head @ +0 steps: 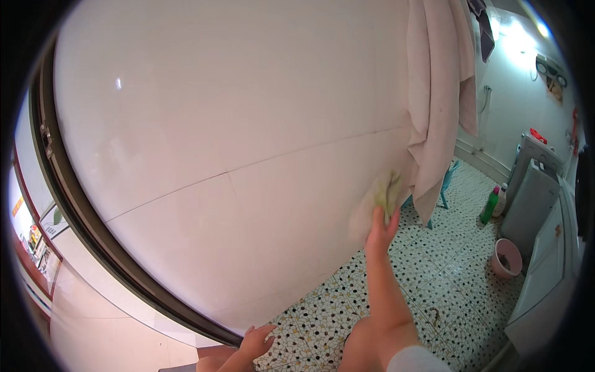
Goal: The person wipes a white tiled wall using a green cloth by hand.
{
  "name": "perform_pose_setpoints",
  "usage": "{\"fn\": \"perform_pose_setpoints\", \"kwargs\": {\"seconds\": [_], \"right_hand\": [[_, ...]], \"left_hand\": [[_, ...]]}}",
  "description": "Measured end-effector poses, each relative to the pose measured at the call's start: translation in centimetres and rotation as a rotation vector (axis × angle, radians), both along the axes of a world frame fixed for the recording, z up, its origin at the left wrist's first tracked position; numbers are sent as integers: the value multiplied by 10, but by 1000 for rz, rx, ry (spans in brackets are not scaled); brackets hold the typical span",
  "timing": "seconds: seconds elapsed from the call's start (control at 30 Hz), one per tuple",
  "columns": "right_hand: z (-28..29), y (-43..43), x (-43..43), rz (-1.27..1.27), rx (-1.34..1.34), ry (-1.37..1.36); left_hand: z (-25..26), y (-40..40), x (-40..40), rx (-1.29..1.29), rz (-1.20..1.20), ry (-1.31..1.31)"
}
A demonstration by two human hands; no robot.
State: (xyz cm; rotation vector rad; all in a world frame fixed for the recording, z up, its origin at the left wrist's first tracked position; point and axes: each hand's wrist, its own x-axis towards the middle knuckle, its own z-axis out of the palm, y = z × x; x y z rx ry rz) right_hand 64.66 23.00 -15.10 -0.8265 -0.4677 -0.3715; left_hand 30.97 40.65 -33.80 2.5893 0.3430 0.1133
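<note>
My right hand [383, 230] is stretched forward, its fingers closed on a crumpled yellow-green cloth [389, 188] held against the lower part of the white tiled wall [260, 200]. Just beyond it hangs a long pale pink towel or sheet [432, 116], its lower end close to the cloth. Down at the bottom, my left hand [258, 342] is empty, fingers apart, above my knee and near the foot of the dark metal door frame [153, 293].
On the pebble-patterned floor [325, 316] stand a pink bucket [506, 258], a green bottle [489, 205] and a white bottle [501, 200] beside a grey appliance [530, 204]. A blue-green plastic stool [448, 181] is behind the hanging fabric. White cabinet doors [539, 265] line the right.
</note>
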Motion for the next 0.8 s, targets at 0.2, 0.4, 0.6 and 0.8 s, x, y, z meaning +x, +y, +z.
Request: {"fn": "perform_pose_setpoints", "kwargs": {"seconds": [0.2, 0.4, 0.6, 0.8], "right_hand": [[68, 59, 64, -1022, -524, -390], [42, 163, -112, -661, -697, -956], [15, 176, -119, -627, -552, -1460], [-2, 96, -1, -876, -662, -977]], "left_hand": [[-22, 23, -40, -3, 155, -188], [-44, 39, -47, -14, 156, -261], [-43, 41, -36, -2, 104, -246], [-42, 52, -50, -19, 147, -224]]}}
